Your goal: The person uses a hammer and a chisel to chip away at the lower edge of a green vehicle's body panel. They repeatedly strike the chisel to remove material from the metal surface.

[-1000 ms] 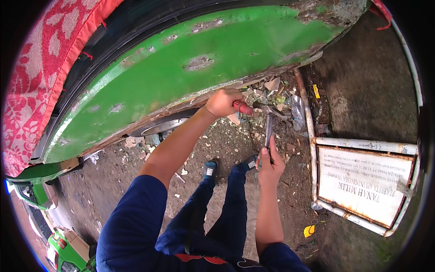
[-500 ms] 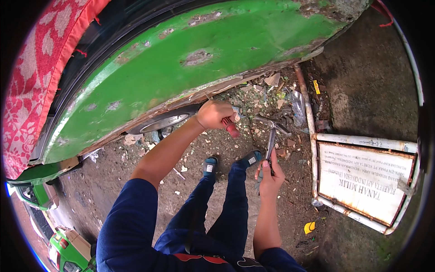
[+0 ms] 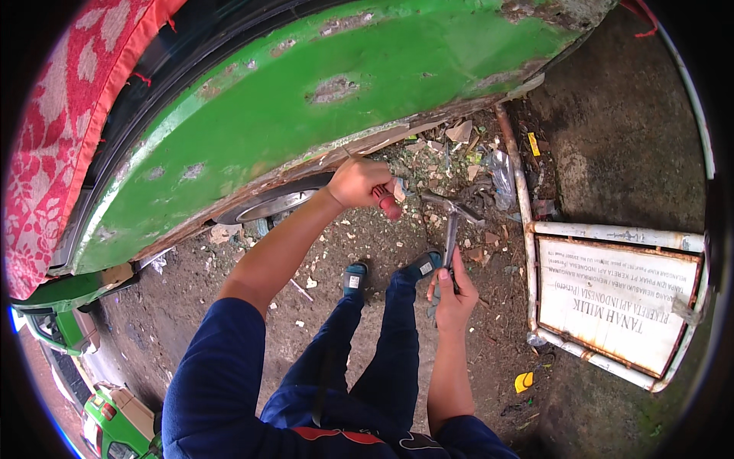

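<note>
My left hand (image 3: 355, 183) is wrapped round a red-handled tool (image 3: 388, 203), whose thin shaft points up to the scraped, rusty lower edge of a green vehicle body panel (image 3: 382, 69). My right hand (image 3: 453, 295) grips a metal hammer (image 3: 453, 233) by its shaft. The hammer head is a little to the right of the red handle, apart from it. A wheel (image 3: 279, 203) shows under the panel, just left of my left hand.
A red patterned cloth (image 3: 53, 138) drapes at the upper left. A white metal frame with a rusty-edged sign (image 3: 612, 306) stands at the right. Broken debris (image 3: 459, 134) litters the ground around my sandalled feet (image 3: 353, 280). Two green vehicles (image 3: 115, 428) are at the lower left.
My left hand has moved left and slightly down with the red-handled tool. The hammer in my right hand has dropped slightly and now sits farther from the red handle than a second ago.
</note>
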Available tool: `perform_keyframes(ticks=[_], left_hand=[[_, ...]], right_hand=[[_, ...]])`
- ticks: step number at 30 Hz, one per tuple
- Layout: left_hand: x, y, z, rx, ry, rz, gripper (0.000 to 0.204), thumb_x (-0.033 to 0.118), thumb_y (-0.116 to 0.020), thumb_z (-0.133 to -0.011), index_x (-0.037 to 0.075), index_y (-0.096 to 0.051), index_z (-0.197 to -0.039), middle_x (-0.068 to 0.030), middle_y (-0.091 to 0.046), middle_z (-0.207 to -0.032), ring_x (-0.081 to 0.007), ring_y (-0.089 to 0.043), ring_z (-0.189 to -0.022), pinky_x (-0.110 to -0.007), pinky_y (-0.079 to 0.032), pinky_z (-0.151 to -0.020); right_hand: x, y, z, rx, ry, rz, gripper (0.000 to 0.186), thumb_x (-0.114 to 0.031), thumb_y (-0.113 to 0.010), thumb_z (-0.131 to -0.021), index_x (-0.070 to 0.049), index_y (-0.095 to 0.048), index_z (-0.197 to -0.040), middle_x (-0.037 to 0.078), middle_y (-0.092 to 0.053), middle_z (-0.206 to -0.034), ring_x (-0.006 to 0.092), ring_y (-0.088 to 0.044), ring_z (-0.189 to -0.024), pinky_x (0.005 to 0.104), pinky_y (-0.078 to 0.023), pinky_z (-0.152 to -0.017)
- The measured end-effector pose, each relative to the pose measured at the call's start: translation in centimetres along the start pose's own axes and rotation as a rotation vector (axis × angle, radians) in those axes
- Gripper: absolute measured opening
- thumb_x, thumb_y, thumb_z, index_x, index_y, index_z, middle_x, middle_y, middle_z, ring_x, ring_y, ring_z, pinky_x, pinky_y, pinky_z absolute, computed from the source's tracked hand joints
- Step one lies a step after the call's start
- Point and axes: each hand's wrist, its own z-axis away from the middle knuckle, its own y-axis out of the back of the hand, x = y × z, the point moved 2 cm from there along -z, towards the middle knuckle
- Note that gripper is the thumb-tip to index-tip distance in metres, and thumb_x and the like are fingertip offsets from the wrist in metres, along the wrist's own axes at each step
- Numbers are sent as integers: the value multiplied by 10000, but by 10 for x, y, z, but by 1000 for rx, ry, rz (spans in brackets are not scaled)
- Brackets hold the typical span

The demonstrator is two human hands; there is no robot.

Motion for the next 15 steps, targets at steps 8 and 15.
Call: perform_keyframes(ticks=[8, 15], left_hand=[[-2, 3, -6, 25, 71, 21, 228, 135, -720, -772, 95, -537, -641, -65, -527, -633, -272, -569, -603, -391, -450, -534], [-12, 0, -11, 14, 97, -7, 131, 145, -732, -700, 115, -605, -708, -44, -583, -688, -263, -616, -660, -384, -501, -585]], right_hand=[[-2, 0, 7, 60, -25, -82, 435, -80, -617, -950, 28, -517, -1359, 13, -590, -744, 70, -518, -581, 234, -434, -505], [-4, 0, 7, 68, -39, -97, 438, -83, -621, -948, 28, -518, -1359, 16, -589, -765, 70, -519, -591, 235, -435, -503]])
